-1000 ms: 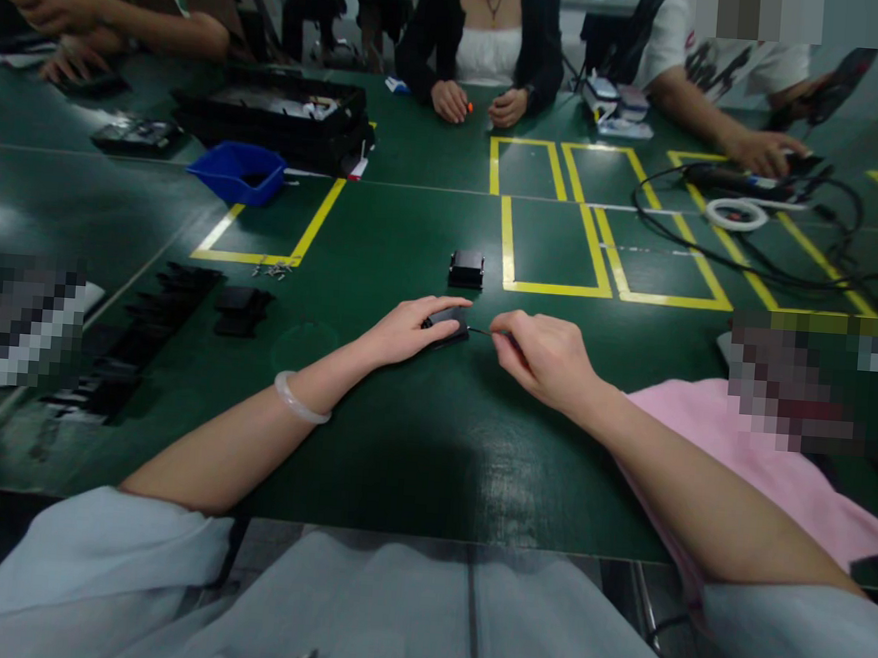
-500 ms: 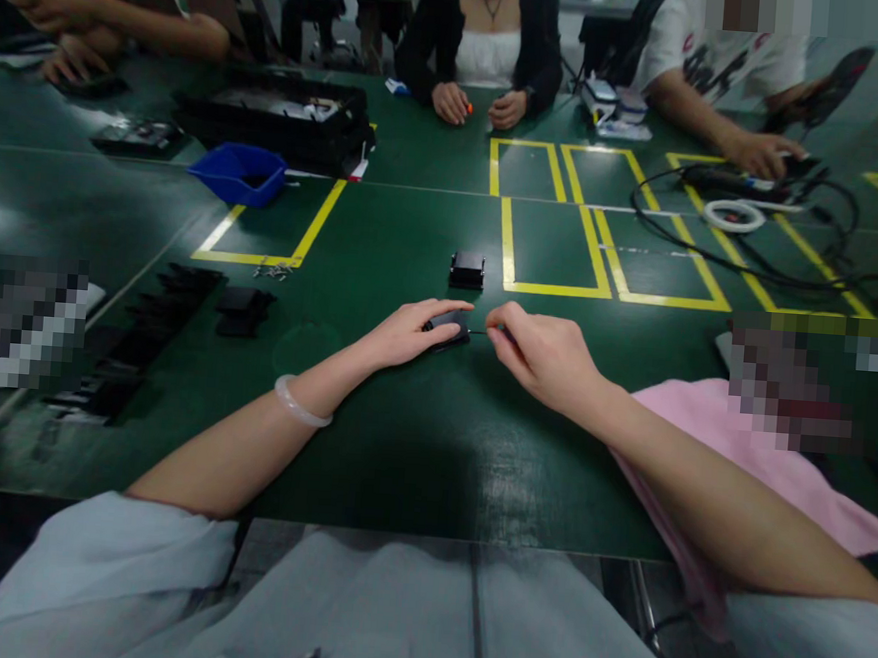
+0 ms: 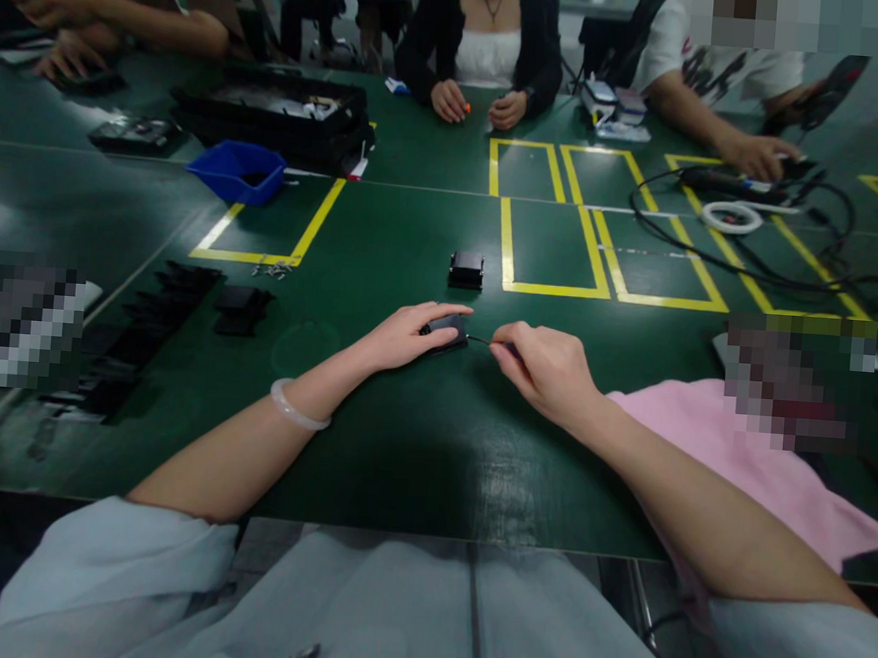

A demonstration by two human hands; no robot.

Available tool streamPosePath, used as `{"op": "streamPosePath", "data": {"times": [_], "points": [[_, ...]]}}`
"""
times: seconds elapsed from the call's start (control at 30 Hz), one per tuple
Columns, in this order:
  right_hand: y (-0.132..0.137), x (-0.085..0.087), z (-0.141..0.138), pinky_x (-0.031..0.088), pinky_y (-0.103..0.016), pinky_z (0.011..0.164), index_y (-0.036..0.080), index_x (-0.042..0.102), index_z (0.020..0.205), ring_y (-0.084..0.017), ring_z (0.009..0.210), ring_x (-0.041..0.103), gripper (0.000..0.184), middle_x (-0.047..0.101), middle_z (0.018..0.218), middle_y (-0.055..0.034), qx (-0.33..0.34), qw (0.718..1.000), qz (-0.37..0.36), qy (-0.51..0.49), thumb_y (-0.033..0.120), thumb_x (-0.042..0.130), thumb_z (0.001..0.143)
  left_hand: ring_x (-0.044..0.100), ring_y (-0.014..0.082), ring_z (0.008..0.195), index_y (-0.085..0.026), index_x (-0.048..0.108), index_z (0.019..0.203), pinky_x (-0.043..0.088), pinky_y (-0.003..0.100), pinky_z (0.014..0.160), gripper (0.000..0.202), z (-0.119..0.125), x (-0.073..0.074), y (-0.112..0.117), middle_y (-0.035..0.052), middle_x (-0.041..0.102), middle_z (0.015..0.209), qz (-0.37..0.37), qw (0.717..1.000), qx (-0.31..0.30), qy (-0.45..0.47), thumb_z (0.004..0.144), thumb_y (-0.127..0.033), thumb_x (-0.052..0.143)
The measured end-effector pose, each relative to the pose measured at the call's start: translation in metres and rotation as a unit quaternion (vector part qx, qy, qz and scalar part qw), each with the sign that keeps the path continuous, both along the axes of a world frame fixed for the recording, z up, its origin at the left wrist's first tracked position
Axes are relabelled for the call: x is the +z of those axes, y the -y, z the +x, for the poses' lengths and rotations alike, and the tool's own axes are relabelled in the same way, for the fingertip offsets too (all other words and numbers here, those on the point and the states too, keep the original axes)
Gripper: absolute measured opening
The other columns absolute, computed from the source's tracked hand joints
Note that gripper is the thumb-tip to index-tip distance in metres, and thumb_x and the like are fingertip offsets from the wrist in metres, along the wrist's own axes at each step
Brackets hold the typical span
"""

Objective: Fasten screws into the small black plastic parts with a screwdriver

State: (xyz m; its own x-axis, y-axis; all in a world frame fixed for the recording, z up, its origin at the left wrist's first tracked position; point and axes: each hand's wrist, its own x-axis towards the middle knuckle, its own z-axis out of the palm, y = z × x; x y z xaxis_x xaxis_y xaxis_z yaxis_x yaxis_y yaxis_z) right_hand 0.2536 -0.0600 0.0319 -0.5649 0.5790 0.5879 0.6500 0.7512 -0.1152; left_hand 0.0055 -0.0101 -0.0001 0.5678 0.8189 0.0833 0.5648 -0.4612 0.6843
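Observation:
My left hand (image 3: 406, 335) lies over a small black part (image 3: 446, 329) on the green table (image 3: 401, 447), fingers curled onto it and holding it down. My right hand (image 3: 546, 367) is closed in a pinch on a thin dark tool (image 3: 487, 343) whose tip points left at the part's right side. A second small black boxy part (image 3: 466, 269) stands on the table just beyond my hands. A pale bangle (image 3: 294, 406) sits on my left wrist.
Yellow tape rectangles (image 3: 557, 247) mark the table ahead. A blue bin (image 3: 237, 172) and black trays (image 3: 280, 117) stand at the back left, rows of black parts (image 3: 171, 295) at the left, cables (image 3: 754, 231) at the right. Three other people sit across the table; pink cloth (image 3: 738, 460) lies at my right.
My right hand slid toward the black part, then drew slightly back to the right and down. The left hand has stayed on the part.

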Motion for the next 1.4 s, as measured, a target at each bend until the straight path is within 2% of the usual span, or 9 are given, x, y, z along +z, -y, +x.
{"op": "streamPosePath", "data": {"times": [0.2, 0.4, 0.6, 0.77, 0.97, 1.13, 1.23, 1.33, 1.4], "points": [[0.0007, -0.0020, 0.0037, 0.043, -0.026, 0.063, 0.018, 0.062, 0.100, -0.014, 0.062, 0.063, 0.017, 0.074, 0.080, -0.0020, 0.015, 0.999, 0.019, -0.026, 0.021, 0.045, 0.100, 0.059, 0.0246, 0.124, -0.029, 0.056, 0.145, 0.043, 0.038, 0.107, 0.051, -0.0008, -0.0015, 0.0007, 0.0051, 0.063, 0.139, -0.002, 1.000, 0.003, -0.007, 0.100, -0.050, 0.048], [0.0002, -0.0045, 0.0046, 0.041, -0.027, 0.062, 0.020, 0.062, 0.094, -0.015, 0.060, 0.061, 0.025, 0.071, 0.073, -0.0017, 0.019, 1.000, 0.002, -0.002, 0.031, 0.042, 0.104, 0.060, 0.0250, 0.123, -0.026, 0.057, 0.144, 0.042, 0.039, 0.108, 0.050, 0.0002, -0.0010, 0.0012, 0.0059, 0.065, 0.137, 0.006, 1.000, 0.004, -0.007, 0.099, -0.048, 0.048], [0.0016, -0.0026, 0.0047, 0.043, -0.027, 0.065, 0.020, 0.062, 0.099, -0.014, 0.065, 0.063, 0.016, 0.074, 0.081, -0.0023, 0.037, 0.999, -0.001, -0.020, 0.020, 0.046, 0.099, 0.059, 0.0246, 0.126, -0.028, 0.057, 0.144, 0.042, 0.037, 0.108, 0.050, -0.0004, -0.0022, 0.0014, 0.0039, 0.063, 0.139, 0.006, 1.000, 0.002, 0.000, 0.100, -0.050, 0.048], [0.0010, -0.0010, 0.0047, 0.042, -0.027, 0.062, 0.019, 0.062, 0.091, -0.014, 0.060, 0.061, 0.023, 0.071, 0.072, -0.0016, 0.040, 0.999, 0.021, -0.007, 0.029, 0.046, 0.103, 0.058, 0.0251, 0.127, -0.027, 0.056, 0.145, 0.042, 0.038, 0.109, 0.050, -0.0011, -0.0038, 0.0007, 0.0045, 0.063, 0.140, 0.006, 1.000, 0.000, 0.002, 0.100, -0.049, 0.048], [0.0009, -0.0018, 0.0045, 0.043, -0.026, 0.063, 0.019, 0.061, 0.100, -0.014, 0.062, 0.062, 0.015, 0.073, 0.079, -0.0014, 0.023, 0.999, 0.022, -0.021, 0.019, 0.046, 0.100, 0.058, 0.0257, 0.128, -0.028, 0.056, 0.145, 0.042, 0.039, 0.110, 0.051, -0.0009, -0.0032, 0.0012, 0.0045, 0.062, 0.141, 0.004, 1.000, 0.004, 0.002, 0.100, -0.050, 0.048], [0.0013, -0.0010, 0.0049, 0.043, -0.027, 0.061, 0.018, 0.061, 0.093, -0.015, 0.059, 0.061, 0.020, 0.071, 0.072, -0.0012, 0.024, 0.999, 0.036, -0.003, 0.027, 0.047, 0.103, 0.059, 0.0253, 0.126, -0.027, 0.056, 0.145, 0.041, 0.039, 0.110, 0.051, -0.0005, -0.0034, 0.0008, 0.0053, 0.063, 0.140, 0.005, 1.000, 0.003, -0.001, 0.100, -0.050, 0.048], [0.0009, -0.0006, 0.0047, 0.042, -0.027, 0.060, 0.017, 0.061, 0.094, -0.014, 0.057, 0.061, 0.016, 0.070, 0.070, -0.0002, 0.028, 0.998, 0.046, -0.011, 0.022, 0.048, 0.102, 0.059, 0.0252, 0.125, -0.027, 0.056, 0.144, 0.042, 0.039, 0.108, 0.051, 0.0002, -0.0028, 0.0015, 0.0052, 0.064, 0.139, 0.006, 1.000, 0.005, -0.002, 0.100, -0.050, 0.048], [0.0008, -0.0010, 0.0044, 0.043, -0.026, 0.062, 0.017, 0.060, 0.100, -0.013, 0.060, 0.062, 0.010, 0.072, 0.077, -0.0006, 0.037, 0.998, 0.045, -0.027, 0.016, 0.050, 0.098, 0.059, 0.0250, 0.125, -0.026, 0.057, 0.144, 0.042, 0.038, 0.108, 0.051, 0.0007, -0.0022, 0.0024, 0.0052, 0.064, 0.139, 0.010, 1.000, 0.005, 0.001, 0.100, -0.049, 0.049], [0.0007, -0.0015, 0.0047, 0.043, -0.026, 0.062, 0.017, 0.060, 0.100, -0.014, 0.061, 0.062, 0.010, 0.073, 0.079, -0.0011, 0.039, 0.998, 0.039, -0.025, 0.018, 0.050, 0.099, 0.059, 0.0246, 0.125, -0.026, 0.057, 0.144, 0.042, 0.037, 0.107, 0.050, 0.0005, -0.0023, 0.0027, 0.0053, 0.064, 0.139, 0.010, 1.000, 0.005, 0.002, 0.100, -0.049, 0.049]]}}
